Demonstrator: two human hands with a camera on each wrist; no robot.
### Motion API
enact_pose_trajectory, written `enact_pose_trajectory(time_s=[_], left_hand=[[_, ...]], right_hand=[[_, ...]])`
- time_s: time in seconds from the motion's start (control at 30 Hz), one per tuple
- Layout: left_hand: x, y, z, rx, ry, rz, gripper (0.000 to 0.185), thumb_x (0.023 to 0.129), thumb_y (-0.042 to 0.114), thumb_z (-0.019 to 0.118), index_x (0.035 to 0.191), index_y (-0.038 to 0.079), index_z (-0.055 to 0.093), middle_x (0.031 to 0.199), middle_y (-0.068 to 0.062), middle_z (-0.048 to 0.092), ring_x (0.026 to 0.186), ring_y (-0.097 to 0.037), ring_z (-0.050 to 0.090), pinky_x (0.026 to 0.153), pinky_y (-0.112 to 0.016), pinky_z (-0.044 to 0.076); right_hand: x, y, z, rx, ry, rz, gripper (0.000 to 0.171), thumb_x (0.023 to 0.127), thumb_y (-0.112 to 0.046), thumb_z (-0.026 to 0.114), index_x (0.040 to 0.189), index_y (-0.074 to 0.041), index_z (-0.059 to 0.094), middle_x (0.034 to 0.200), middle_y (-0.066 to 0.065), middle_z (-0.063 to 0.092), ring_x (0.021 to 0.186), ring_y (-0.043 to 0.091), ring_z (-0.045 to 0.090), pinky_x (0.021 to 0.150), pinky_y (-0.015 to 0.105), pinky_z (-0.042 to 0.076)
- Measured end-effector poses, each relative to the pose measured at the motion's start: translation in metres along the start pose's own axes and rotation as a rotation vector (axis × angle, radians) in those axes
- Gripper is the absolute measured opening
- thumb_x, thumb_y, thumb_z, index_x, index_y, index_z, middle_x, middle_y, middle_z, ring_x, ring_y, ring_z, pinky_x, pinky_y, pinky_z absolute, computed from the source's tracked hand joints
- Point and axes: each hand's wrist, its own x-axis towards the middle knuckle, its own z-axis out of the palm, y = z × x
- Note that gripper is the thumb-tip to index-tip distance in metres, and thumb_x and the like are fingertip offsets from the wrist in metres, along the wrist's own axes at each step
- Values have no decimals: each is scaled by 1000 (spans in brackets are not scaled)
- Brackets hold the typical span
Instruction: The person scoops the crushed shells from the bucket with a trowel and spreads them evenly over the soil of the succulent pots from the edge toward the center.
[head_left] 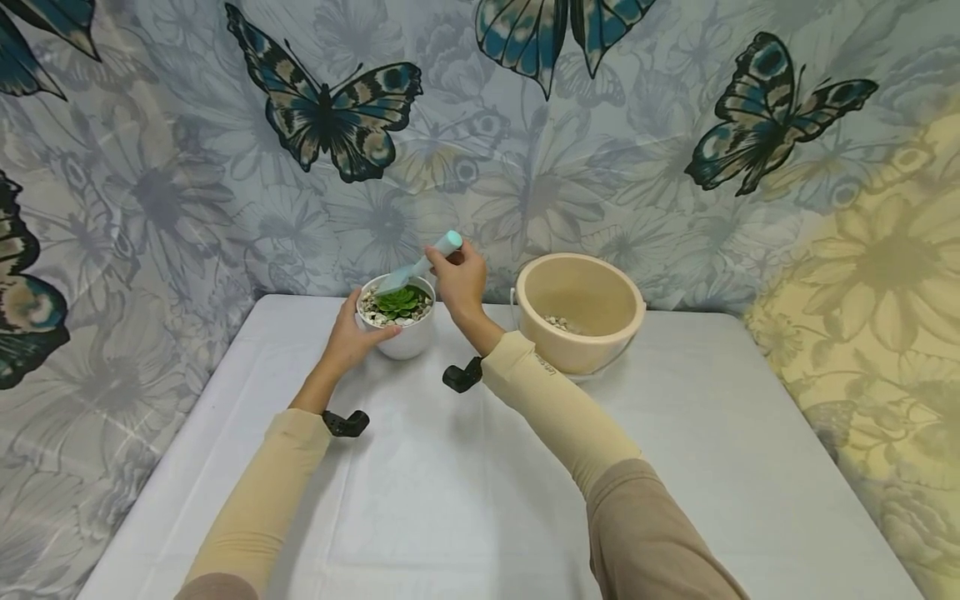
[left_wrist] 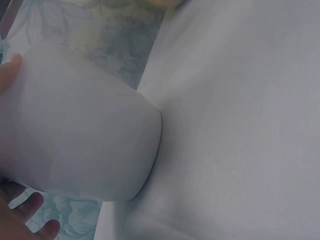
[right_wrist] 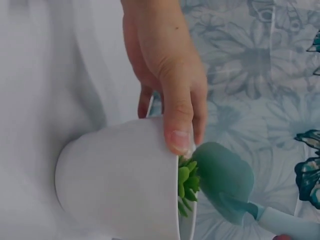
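A white plant pot (head_left: 405,340) stands near the table's back edge, with a green succulent (head_left: 401,302) and pale pebbles (head_left: 372,312) at its top. My left hand (head_left: 350,337) grips the pot around its side, the thumb at the rim in the right wrist view. With my right hand (head_left: 462,279) I hold a light-blue trowel (head_left: 426,264) by its handle. The trowel's blade (right_wrist: 225,175) tilts down over the pot's opening, right beside the succulent's leaves. In the left wrist view the pot (left_wrist: 85,125) fills the left part and several fingertips show around it.
To the right stands a cream bucket (head_left: 581,346) with a handle and a few pebbles (head_left: 558,323) at its bottom. A white cloth covers the table (head_left: 420,500). Behind it hangs a butterfly-patterned backdrop (head_left: 517,192).
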Motion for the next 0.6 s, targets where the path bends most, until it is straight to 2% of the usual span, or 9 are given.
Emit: enact_pose_trajectory(time_s=[0.2, 0.37, 0.5, 0.6], left_hand=[[2, 1, -1, 9, -20, -26, 112, 79, 44, 79, 157, 7, 7, 162, -17, 14, 150, -37, 14, 120, -59, 17], [3, 6, -6, 80, -56, -64, 115, 79, 51, 76, 158, 10, 3, 162, -20, 10, 150, -39, 13, 119, -60, 19], [2, 8, -10, 151, -60, -73, 115, 78, 54, 75, 158, 9, 5, 160, -21, 12, 148, -40, 15, 117, -62, 22], [2, 9, -12, 177, -57, -72, 114, 78, 54, 75, 157, 9, 8, 159, -21, 12, 147, -40, 15, 116, -62, 23]], right_hand=[[4, -2, -7, 74, -24, 33, 24, 91, -9, 67, 109, 7, 64, 99, 22, 68, 94, 31, 68, 80, 30, 60], [5, -7, -15, 104, -26, 48, 24, 90, -8, 69, 108, 7, 65, 96, 19, 67, 96, 33, 68, 81, 32, 60], [6, -8, -17, 136, -26, 56, 24, 90, -5, 68, 109, 9, 63, 102, 23, 67, 101, 35, 67, 85, 37, 59], [5, -10, -19, 148, -27, 73, 26, 91, -4, 66, 112, 11, 61, 109, 26, 66, 105, 35, 67, 86, 35, 59]])
